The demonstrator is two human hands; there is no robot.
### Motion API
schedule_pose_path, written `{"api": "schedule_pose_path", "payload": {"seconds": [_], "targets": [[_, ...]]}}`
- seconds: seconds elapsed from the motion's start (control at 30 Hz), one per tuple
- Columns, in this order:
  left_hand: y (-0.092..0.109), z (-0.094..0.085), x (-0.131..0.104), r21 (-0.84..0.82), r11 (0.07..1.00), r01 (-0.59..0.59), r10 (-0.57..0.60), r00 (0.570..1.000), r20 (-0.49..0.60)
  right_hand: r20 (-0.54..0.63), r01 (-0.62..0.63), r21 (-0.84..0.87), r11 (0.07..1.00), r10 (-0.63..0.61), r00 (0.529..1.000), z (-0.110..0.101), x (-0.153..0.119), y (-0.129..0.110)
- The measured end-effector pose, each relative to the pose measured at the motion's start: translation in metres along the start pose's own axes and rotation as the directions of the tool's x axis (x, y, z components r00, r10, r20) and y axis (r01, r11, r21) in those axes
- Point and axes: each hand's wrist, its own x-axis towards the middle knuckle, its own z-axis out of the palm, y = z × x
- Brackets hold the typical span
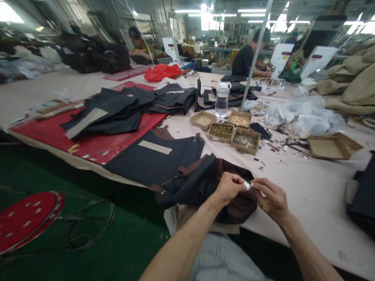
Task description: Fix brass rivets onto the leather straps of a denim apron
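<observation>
My left hand and my right hand meet fingertip to fingertip over the table's front edge. Both are closed in a pinch. A small white piece shows between them, at the left fingertips; whether it is held or wrapped round a finger I cannot tell. Anything smaller in the pinch is hidden. Under the hands bunches a dark cloth piece with a brown lining, partly hanging off the edge. It joins a flat dark apron-like piece with brown tabs and a beige strip.
Small cardboard boxes of metal fittings stand beyond the hands, near a water bottle and a phone. Loose fittings are scattered rightward. Dark garments lie on a red board. A red stool stands left. Two people work behind.
</observation>
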Motion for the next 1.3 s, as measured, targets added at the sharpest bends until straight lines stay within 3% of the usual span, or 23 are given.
{"api": "schedule_pose_path", "payload": {"seconds": [0.1,0.23,0.3,0.37,0.43,0.53,0.6,0.67,0.83,0.97,1.13,1.3], "targets": [[-0.004,0.006,-0.005,0.017,1.0,0.016,-0.015,0.998,-0.061,-0.003,0.05,-0.01,0.999,-0.05,0.999,-0.005,-0.008,-0.004],[-0.005,0.013,-0.009,0.009,0.999,0.032,-0.032,0.998,-0.047,0.014,0.083,0.021,0.996,-0.083,0.996,-0.011,-0.014,-0.007],[-0.007,0.016,-0.011,-0.001,0.999,0.037,-0.037,0.997,-0.069,0.002,0.036,0.069,0.997,-0.036,0.999,-0.015,-0.016,-0.01],[-0.009,0.018,-0.013,-0.009,0.999,0.037,-0.038,0.994,-0.101,-0.054,-0.103,0.126,0.987,0.11,0.992,-0.019,-0.017,-0.013],[-0.012,0.019,-0.015,-0.006,1.0,0.027,-0.028,0.993,-0.118,-0.078,-0.322,0.22,0.921,0.346,0.935,-0.022,-0.018,-0.016],[-0.015,0.02,-0.019,0.026,1.0,-0.001,0.004,0.994,-0.105,0.078,-0.631,0.374,0.68,0.655,0.752,-0.022,-0.018,-0.017],[-0.015,0.021,-0.021,0.049,0.999,-0.013,0.017,0.997,-0.08,0.211,-0.738,0.432,0.519,0.737,0.642,-0.02,-0.018,-0.015],[-0.014,0.023,-0.022,0.048,0.999,-0.021,0.024,0.998,-0.054,0.288,-0.771,0.488,0.409,0.759,0.584,-0.017,-0.019,-0.011],[-0.013,0.029,-0.02,0.0,1.0,0.001,-0.001,0.999,-0.045,0.375,-0.75,0.631,0.196,0.77,0.517,-0.013,-0.025,-0.002],[-0.014,0.033,-0.015,0.045,0.999,0.012,-0.009,0.997,-0.079,0.433,-0.745,0.663,0.079,0.771,0.467,-0.014,-0.025,0.002],[-0.013,0.035,-0.007,0.021,0.999,0.038,-0.036,0.995,-0.09,0.522,-0.79,0.613,0.02,0.741,0.423,-0.016,-0.024,0.016],[-0.015,0.035,-0.001,0.112,0.993,0.025,-0.013,0.994,-0.105,0.535,-0.813,0.581,0.043,0.733,0.42,-0.019,-0.021,0.023]]}}
